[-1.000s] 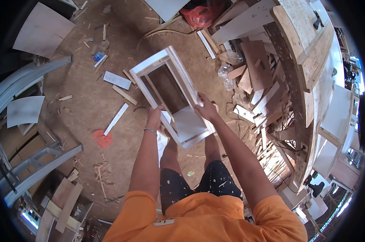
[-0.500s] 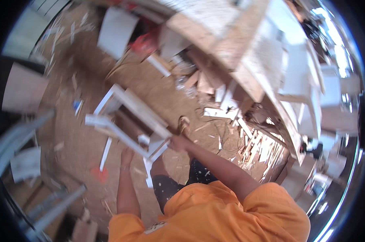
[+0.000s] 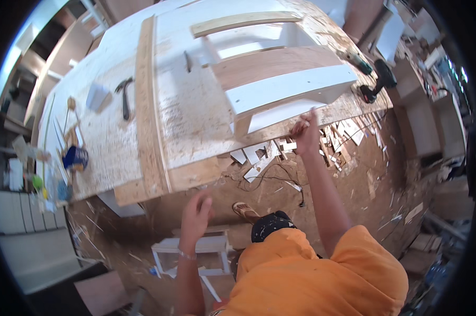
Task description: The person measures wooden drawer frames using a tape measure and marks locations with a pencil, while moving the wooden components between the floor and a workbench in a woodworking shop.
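My left hand [image 3: 197,215] is in the air just off the workbench's near edge, its fingers loosely stretched and nothing in them. Below it, a small white wooden frame [image 3: 217,244] stands on the floor, apart from the hand. My right hand [image 3: 305,135] is at the bench edge with its fingers curled in; whatever they hold, if anything, is too small to make out. Close beyond it, a larger wood-and-white-board frame [image 3: 290,81] lies on the workbench [image 3: 196,121]. A cordless drill [image 3: 379,81] lies at the bench's right end.
A hammer [image 3: 124,98] and a long wooden strip [image 3: 146,105] lie on the bench's left half. A blue container [image 3: 76,158] stands at its left edge. Offcuts [image 3: 343,142] and a black cable [image 3: 272,171] litter the floor under the bench. Cabinet carcasses [image 3: 424,113] stand at the right.
The white frame has left my hands and now stands on the floor. My view has turned to the workbench, and my right hand has come up to its edge.
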`<state>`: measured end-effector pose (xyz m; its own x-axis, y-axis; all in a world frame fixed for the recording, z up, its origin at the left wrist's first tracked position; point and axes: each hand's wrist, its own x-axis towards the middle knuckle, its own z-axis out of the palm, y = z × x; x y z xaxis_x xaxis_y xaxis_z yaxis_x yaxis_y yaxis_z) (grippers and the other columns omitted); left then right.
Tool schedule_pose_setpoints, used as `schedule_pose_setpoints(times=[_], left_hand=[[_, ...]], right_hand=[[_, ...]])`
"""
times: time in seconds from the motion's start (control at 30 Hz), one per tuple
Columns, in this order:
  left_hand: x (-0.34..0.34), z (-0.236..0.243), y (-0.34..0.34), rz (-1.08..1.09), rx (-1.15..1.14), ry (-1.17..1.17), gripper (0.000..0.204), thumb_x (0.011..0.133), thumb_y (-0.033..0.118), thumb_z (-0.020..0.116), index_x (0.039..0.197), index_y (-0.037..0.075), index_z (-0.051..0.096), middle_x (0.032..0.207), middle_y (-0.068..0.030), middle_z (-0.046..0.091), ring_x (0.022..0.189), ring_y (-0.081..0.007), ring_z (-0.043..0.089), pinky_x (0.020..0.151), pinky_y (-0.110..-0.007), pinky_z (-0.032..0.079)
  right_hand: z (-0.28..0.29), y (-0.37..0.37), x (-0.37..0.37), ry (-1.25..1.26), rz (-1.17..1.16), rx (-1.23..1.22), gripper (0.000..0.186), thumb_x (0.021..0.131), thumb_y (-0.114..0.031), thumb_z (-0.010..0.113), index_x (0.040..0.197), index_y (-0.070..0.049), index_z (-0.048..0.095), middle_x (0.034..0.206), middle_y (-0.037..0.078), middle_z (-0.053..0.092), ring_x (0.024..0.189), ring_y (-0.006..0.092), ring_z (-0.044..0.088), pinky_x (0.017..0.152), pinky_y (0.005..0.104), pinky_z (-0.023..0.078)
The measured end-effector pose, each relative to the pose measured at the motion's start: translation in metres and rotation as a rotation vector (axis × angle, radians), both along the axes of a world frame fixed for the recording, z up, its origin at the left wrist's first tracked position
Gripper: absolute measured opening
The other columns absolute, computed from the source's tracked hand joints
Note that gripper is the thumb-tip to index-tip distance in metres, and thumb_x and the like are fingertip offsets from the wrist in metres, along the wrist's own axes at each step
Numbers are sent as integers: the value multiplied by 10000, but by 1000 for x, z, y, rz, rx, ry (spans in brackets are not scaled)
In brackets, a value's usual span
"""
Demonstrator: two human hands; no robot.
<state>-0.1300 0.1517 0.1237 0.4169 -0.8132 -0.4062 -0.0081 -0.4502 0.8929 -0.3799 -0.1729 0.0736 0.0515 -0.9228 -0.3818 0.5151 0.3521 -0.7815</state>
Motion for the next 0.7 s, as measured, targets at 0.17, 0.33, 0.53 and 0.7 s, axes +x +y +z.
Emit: schedule_pose_setpoints(times=[0.17,0.33,0.53,0.7], left_hand=[[4,76,-213,-328,-388,-682,322,965,209,615,1237,39,636,990,-159,679,937,-281,649,872,-389,507],[-26,92,-302,-391,-438,-1015,420,970,230,596,1344,44,546,1289,-206,574,1203,-350,544,1015,-433,454],[-39,65,-335,-532,-189,-1150,579,985,416,532,1406,25,467,1309,-236,576,1218,-393,554,1068,-486,416],[-83,65,-354,-814,59,-888,561,987,528,454,1140,27,653,1020,-226,699,994,-373,673,903,-471,512]], right_hand=[[59,-95,-7,-349,-173,18,578,929,-407,672,1303,-12,474,1217,117,549,1163,241,547,952,427,499],[41,-123,4,-314,-329,-95,507,853,-25,716,1298,-10,474,1228,99,559,1156,250,574,925,390,520],[61,5,-10,-146,-308,89,440,917,-117,684,1301,-33,486,1168,88,591,1069,209,607,875,344,526],[48,73,-47,-191,-168,172,480,906,-195,716,1312,-78,489,1196,55,581,1100,192,583,932,352,494]])
